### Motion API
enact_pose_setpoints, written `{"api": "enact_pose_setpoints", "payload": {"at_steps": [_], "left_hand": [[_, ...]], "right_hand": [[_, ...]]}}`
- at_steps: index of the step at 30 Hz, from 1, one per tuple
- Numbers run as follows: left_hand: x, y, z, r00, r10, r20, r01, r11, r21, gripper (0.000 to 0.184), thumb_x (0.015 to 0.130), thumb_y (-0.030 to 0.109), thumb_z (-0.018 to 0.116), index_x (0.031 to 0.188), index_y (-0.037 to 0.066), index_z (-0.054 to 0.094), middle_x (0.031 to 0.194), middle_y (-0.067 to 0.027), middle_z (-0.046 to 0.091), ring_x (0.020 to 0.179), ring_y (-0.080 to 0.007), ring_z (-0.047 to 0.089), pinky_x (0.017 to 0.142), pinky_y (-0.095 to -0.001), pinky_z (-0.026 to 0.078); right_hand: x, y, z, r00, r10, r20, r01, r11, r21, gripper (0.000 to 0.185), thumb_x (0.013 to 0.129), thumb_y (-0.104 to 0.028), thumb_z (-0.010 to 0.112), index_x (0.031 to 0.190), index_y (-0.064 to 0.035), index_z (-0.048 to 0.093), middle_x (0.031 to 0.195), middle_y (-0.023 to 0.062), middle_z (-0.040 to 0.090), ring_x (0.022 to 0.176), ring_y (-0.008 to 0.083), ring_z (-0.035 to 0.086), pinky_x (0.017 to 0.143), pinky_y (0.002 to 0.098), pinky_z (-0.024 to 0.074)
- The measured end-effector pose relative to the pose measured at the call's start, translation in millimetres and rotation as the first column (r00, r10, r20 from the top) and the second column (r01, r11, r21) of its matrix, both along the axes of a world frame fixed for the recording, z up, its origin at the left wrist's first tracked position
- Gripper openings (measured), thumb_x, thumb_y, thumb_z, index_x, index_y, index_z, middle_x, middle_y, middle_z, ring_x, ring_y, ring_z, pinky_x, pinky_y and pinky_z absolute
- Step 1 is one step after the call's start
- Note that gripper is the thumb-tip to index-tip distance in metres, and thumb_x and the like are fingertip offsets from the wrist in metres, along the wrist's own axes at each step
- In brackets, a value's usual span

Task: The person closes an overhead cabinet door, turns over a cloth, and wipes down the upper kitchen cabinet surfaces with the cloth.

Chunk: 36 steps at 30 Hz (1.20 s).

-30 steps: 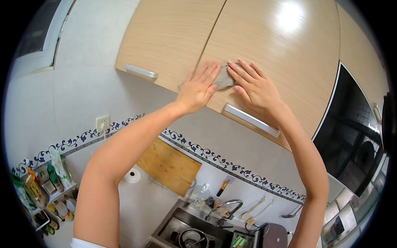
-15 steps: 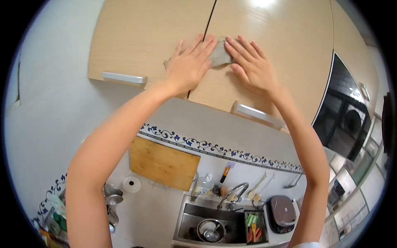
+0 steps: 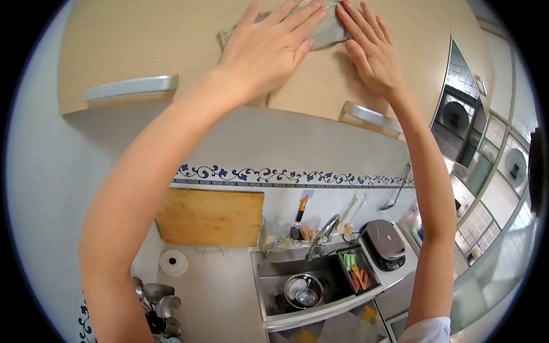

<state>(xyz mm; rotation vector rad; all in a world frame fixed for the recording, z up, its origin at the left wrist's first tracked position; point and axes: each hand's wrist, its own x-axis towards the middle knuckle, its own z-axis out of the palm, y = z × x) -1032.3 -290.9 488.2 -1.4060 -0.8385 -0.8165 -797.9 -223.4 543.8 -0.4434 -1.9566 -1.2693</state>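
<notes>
Near the top of the view, a grey-beige cloth (image 3: 330, 30) lies flat against the light wood cabinet doors (image 3: 131, 46). My left hand (image 3: 266, 48) presses on its left part with the fingers spread. On the cloth's right edge rest the fingertips of my right hand (image 3: 372, 51), also spread, with the palm over the right door. Below my hands are two silver handles, one on the left door (image 3: 131, 87) and one on the right door (image 3: 366, 114), the latter partly behind my right wrist.
Below stand a wooden cutting board (image 3: 211, 217), a sink (image 3: 274, 274) with a bowl and faucet (image 3: 325, 235), and a brown appliance (image 3: 384, 240). Metal utensils (image 3: 166, 306) stand at lower left. A dark glass panel (image 3: 457, 108) is at the right.
The view has turned, so the cabinet sits higher and the sink shows more fully. Both hands remain on the cloth; my left hand is more widely spread, and the left handle looks closer.
</notes>
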Motion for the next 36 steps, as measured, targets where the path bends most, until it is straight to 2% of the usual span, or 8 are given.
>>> {"api": "enact_pose_setpoints", "payload": {"at_steps": [5,14,21,23,24,25,26,36], "left_hand": [[-1.0,7.9,-0.1,0.999,-0.04,-0.022,0.041,0.998,0.037,0.055,0.101,0.029,0.041,0.152,0.008,0.034,0.159,-0.008,0.033,0.148,-0.0234,0.028,0.117,-0.0531,0.027],[-3.0,2.6,2.5,0.999,-0.007,-0.049,0.007,1.0,0.001,0.056,0.101,0.031,0.041,0.153,0.009,0.034,0.159,-0.0074,0.034,0.148,-0.0206,0.028,0.12,-0.0503,0.021],[-1.8,-2.3,-1.8,0.999,0.004,-0.037,-0.006,0.999,-0.036,0.055,0.103,0.032,0.039,0.152,0.008,0.035,0.159,-0.009,0.033,0.148,-0.0237,0.029,0.119,-0.0515,0.022],[-3.4,-2.3,-2.5,0.999,0.013,-0.047,-0.015,0.999,-0.035,0.055,0.103,0.033,0.037,0.151,0.007,0.035,0.159,-0.0095,0.033,0.148,-0.025,0.028,0.119,-0.052,0.022],[-4.3,-0.2,-4.4,1.0,0.008,-0.027,-0.008,1.0,-0.018,0.053,0.104,0.032,0.038,0.154,0.014,0.033,0.16,-0.0036,0.032,0.148,-0.0233,0.028,0.119,-0.0523,0.022],[-4.9,2.4,-4.4,1.0,0.004,-0.011,-0.004,1.0,0.0,0.053,0.104,0.031,0.04,0.156,0.021,0.03,0.161,0.0024,0.031,0.148,-0.0217,0.028,0.119,-0.0525,0.021],[-5.4,5.0,-5.1,1.0,0.018,-0.016,-0.018,1.0,0.005,0.053,0.104,0.031,0.04,0.156,0.021,0.03,0.161,0.0024,0.031,0.148,-0.0217,0.028,0.119,-0.0525,0.021],[4.5,-1.9,-0.4,0.997,-0.002,-0.074,-0.004,0.997,-0.073,0.053,0.104,0.031,0.042,0.154,0.017,0.033,0.16,0.0015,0.033,0.148,-0.0219,0.028,0.12,-0.0501,0.02]], "right_hand": [[1.7,-9.9,-10.3,0.999,-0.031,-0.026,0.029,0.998,-0.052,0.059,0.102,-0.036,0.032,0.154,-0.0074,0.032,0.162,0.0134,0.026,0.152,0.0334,0.016,0.123,0.0463,0.0105],[2.4,-3.0,-19.4,0.999,0.035,-0.021,-0.036,0.999,-0.022,0.061,0.101,-0.034,0.038,0.154,-0.0064,0.031,0.162,0.0145,0.026,0.151,0.0354,0.018,0.123,0.047,0.0127],[6.7,-5.9,-20.8,1.0,0.018,0.017,-0.017,1.0,-0.019,0.061,0.1,-0.032,0.04,0.155,-0.006,0.03,0.16,0.0155,0.029,0.15,0.037,0.02,0.122,0.0491,0.0138],[7.7,-4.2,-18.5,0.998,0.003,0.056,-0.004,1.0,0.003,0.058,0.102,-0.034,0.04,0.152,-0.0042,0.035,0.16,0.0187,0.029,0.149,0.0394,0.02,0.122,0.049,0.0147],[7.4,-1.3,-19.2,0.999,0.012,0.052,-0.013,1.0,0.006,0.058,0.102,-0.034,0.04,0.152,-0.0042,0.035,0.16,0.0187,0.029,0.149,0.0394,0.02,0.122,0.049,0.0147],[6.3,2.2,-21.6,0.996,0.078,0.031,-0.08,0.994,0.069,0.054,0.103,-0.035,0.037,0.152,-0.0121,0.036,0.16,0.0089,0.031,0.149,0.032,0.023,0.122,0.0471,0.0158],[4.7,5.9,-22.0,0.989,0.149,0.017,-0.15,0.98,0.134,0.051,0.104,-0.035,0.035,0.153,-0.02,0.038,0.16,-0.0009,0.033,0.149,0.0247,0.025,0.122,0.0452,0.017],[22.6,17.7,-16.8,0.988,0.139,0.065,-0.147,0.98,0.136,0.052,0.104,-0.032,0.036,0.154,-0.0197,0.036,0.16,-0.0006,0.032,0.15,0.0231,0.025,0.122,0.0432,0.0186]]}}
